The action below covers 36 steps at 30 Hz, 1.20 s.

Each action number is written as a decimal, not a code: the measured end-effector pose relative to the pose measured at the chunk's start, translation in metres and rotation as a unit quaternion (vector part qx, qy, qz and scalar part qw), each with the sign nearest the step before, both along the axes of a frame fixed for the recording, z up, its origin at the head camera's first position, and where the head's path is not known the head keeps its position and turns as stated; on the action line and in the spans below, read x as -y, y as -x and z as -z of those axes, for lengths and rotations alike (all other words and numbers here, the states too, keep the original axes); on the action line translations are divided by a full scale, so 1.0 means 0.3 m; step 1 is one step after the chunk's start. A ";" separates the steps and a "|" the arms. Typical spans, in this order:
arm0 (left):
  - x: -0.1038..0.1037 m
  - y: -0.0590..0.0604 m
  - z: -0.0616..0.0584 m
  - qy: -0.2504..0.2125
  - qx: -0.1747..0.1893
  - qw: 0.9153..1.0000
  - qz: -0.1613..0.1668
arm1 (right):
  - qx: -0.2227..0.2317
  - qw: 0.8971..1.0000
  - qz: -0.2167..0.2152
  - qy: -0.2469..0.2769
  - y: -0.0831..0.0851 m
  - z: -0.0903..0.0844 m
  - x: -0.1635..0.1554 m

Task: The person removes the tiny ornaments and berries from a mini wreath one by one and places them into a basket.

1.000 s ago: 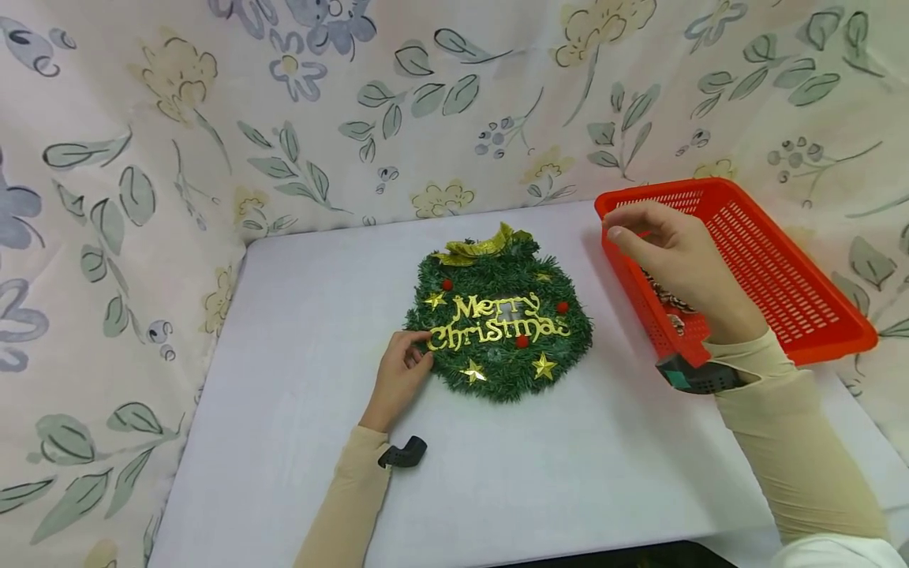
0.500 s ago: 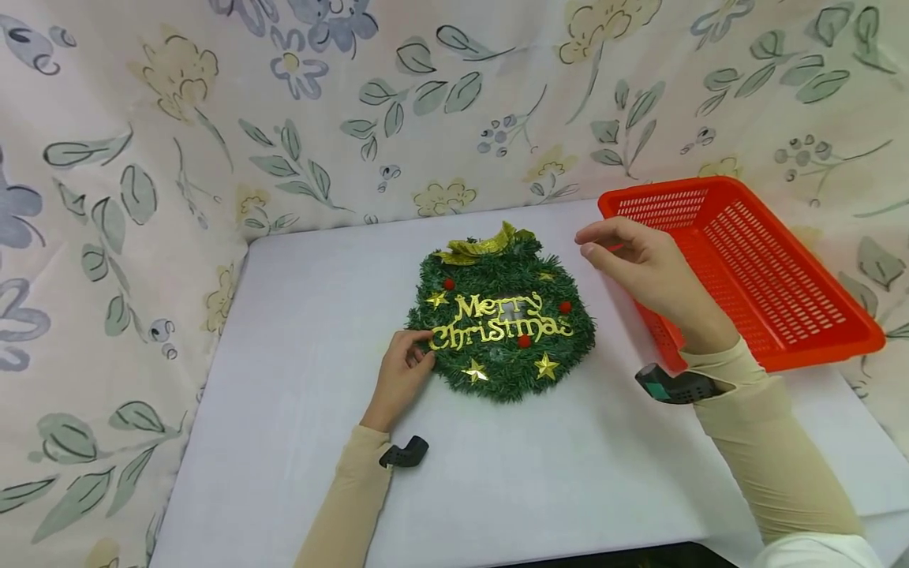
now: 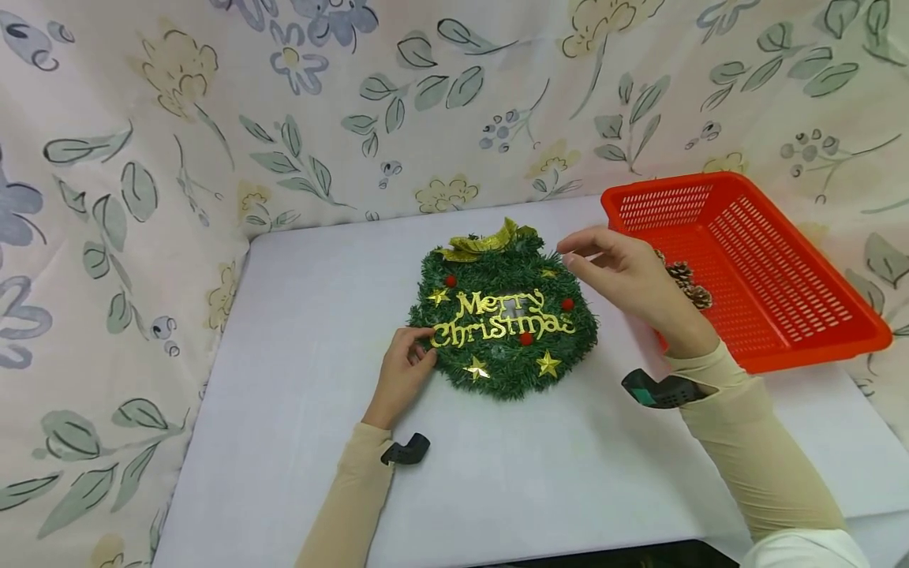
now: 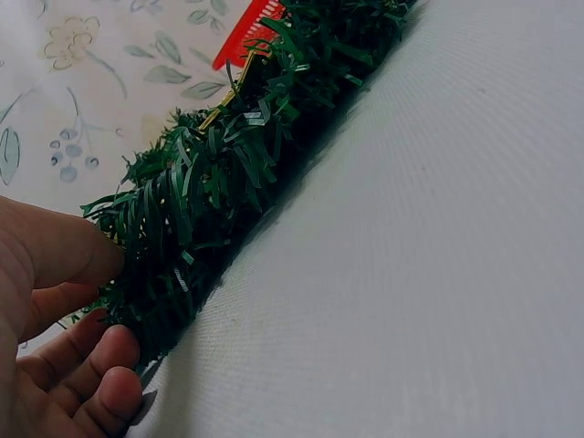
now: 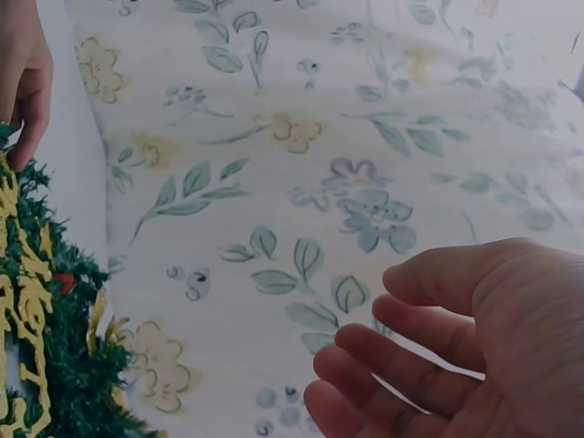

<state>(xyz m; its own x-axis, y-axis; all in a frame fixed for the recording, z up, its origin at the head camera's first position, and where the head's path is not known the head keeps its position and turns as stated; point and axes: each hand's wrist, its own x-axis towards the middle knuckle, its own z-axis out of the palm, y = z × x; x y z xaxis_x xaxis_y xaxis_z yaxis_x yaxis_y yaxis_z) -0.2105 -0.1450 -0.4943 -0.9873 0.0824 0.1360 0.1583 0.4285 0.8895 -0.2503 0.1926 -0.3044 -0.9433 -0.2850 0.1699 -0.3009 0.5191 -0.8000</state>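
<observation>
A green tinsel Christmas wreath [image 3: 507, 375] lies flat on the table, with gold "Merry Christmas" lettering [image 3: 472, 331], gold stars, small red balls and a gold bow [image 3: 483, 246] at its top. My left hand [image 3: 403, 375] grips the wreath's left edge; the left wrist view shows the thumb over the green strands and the other fingers curled at the side. Above the wreath's upper right edge hovers my right hand [image 3: 628, 280]. Its fingers are loosely bent with nothing between them, as the right wrist view shows.
A red plastic basket [image 3: 781, 244] stands at the back right, partly behind the right hand. Several pine cones [image 3: 680, 276] lie in its left part. Floral cloth [image 3: 298, 102] hangs behind and to the left of the white-covered table [image 3: 298, 315].
My right hand has moved left from over the basket towards the wreath, uncovering the pine cones. The left hand keeps its place on the wreath.
</observation>
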 end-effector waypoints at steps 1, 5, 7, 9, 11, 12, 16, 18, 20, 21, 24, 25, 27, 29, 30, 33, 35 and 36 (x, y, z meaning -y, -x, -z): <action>0.000 0.001 0.000 0.000 0.000 1.000 0.000 | 0.000 1.000 -0.002 -0.001 0.000 0.002 0.004; 0.002 0.000 -0.001 0.001 0.002 1.000 0.000 | 0.001 1.000 -0.011 -0.008 0.000 0.014 0.012; 0.002 0.001 -0.002 0.006 0.004 1.000 -0.002 | 0.000 1.000 -0.014 -0.011 0.004 0.024 0.017; 0.002 0.001 -0.002 0.007 0.003 1.000 -0.002 | -0.003 1.000 -0.018 -0.013 0.007 0.033 0.022; 0.002 0.001 -0.001 0.009 0.000 1.000 -0.003 | -0.009 1.000 -0.023 -0.016 0.010 0.042 0.026; 0.002 0.001 0.000 0.009 -0.001 1.000 -0.003 | -0.011 0.999 -0.025 -0.018 0.011 0.047 0.028; 0.001 0.000 -0.001 0.007 -0.002 1.000 -0.003 | -0.005 0.999 -0.033 -0.020 0.010 0.064 0.033; 0.000 -0.001 -0.002 0.005 -0.002 1.000 -0.003 | 0.001 0.999 -0.035 -0.020 0.010 0.073 0.036; 0.000 -0.004 -0.004 0.003 -0.001 1.000 -0.004 | 0.005 0.999 -0.039 -0.021 0.010 0.080 0.039; 0.000 -0.004 -0.004 0.003 -0.001 1.000 -0.004 | 0.005 0.999 -0.041 -0.020 0.008 0.082 0.041; -0.001 -0.003 -0.003 0.001 0.000 1.000 -0.005 | -0.001 0.998 -0.049 -0.031 0.007 0.093 0.044; -0.001 -0.003 -0.003 0.001 0.000 1.000 -0.004 | -0.002 0.998 -0.053 -0.034 0.007 0.097 0.045; -0.002 -0.002 -0.001 0.001 -0.001 1.000 -0.002 | -0.003 0.998 -0.054 -0.038 0.010 0.111 0.045; -0.001 0.000 -0.001 0.003 -0.002 1.000 -0.001 | -0.003 0.997 -0.055 -0.045 0.015 0.126 0.045; -0.001 0.000 -0.001 0.003 -0.003 1.000 0.000 | -0.001 0.997 -0.055 -0.047 0.017 0.134 0.044; -0.001 0.001 -0.001 0.002 -0.003 1.000 0.000 | 0.006 0.997 -0.053 -0.060 0.023 0.159 0.041; 0.000 0.000 0.000 0.000 -0.002 1.000 -0.001 | 0.013 0.996 -0.055 -0.066 0.025 0.172 0.039; 0.000 0.000 0.001 -0.001 -0.002 1.000 -0.001 | 0.020 0.996 -0.056 -0.064 0.024 0.178 0.038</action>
<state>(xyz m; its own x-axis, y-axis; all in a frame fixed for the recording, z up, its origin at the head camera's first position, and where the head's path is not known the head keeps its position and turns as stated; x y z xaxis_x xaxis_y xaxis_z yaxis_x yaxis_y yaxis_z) -0.2105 -0.1451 -0.4945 -0.9870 0.0792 0.1398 0.1603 0.4264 0.8902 -0.2576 0.1811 -0.3579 -0.9100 -0.4051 0.0883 -0.3316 0.5835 -0.7413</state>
